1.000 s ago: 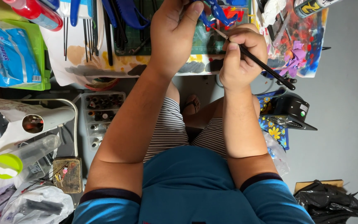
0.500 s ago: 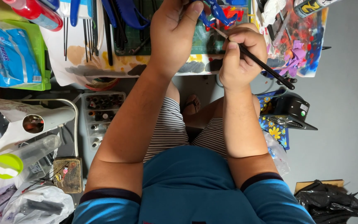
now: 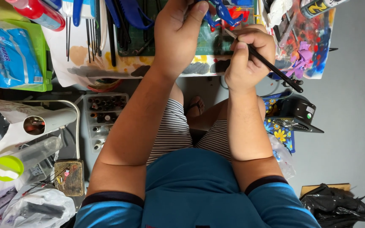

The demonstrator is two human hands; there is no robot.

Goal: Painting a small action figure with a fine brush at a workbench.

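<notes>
My right hand (image 3: 250,57) grips a thin black paintbrush (image 3: 275,69), its tip aimed up and left toward a small blue and red figure (image 3: 222,10). My left hand (image 3: 178,36) is closed around that figure near the top edge, over a green cutting mat (image 3: 208,42). Most of the figure is hidden behind the fingers. Both forearms reach up from my lap, where striped shorts and a blue shirt show.
Paint-stained paper (image 3: 85,63) covers the desk edge, with brushes and blue-handled tools (image 3: 106,21) on it. A blue wipes pack (image 3: 9,55) lies on a green tray at left. A parts organiser (image 3: 104,118), bags and a black device (image 3: 298,114) crowd the floor.
</notes>
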